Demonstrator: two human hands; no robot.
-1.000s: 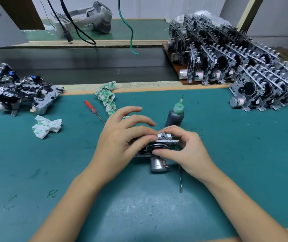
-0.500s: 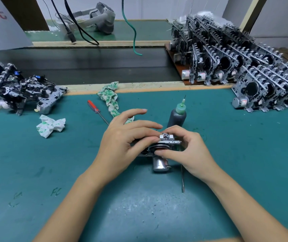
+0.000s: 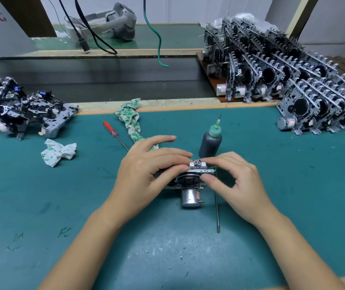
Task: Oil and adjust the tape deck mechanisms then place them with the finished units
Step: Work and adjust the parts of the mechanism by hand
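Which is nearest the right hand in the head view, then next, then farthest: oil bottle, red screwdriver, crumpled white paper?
From the right hand:
1. Oil bottle, just behind it.
2. Red screwdriver, beyond the left hand.
3. Crumpled white paper, far left.

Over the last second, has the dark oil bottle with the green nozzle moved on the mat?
No. The dark oil bottle with the green nozzle keeps the same gap from the red-handled screwdriver lying to its left; only the camera view shifts slightly.

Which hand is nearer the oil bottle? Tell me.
Right. The right hand sits just below the oil bottle, fingers close to its base; the left hand lies further off, to the bottle's left.
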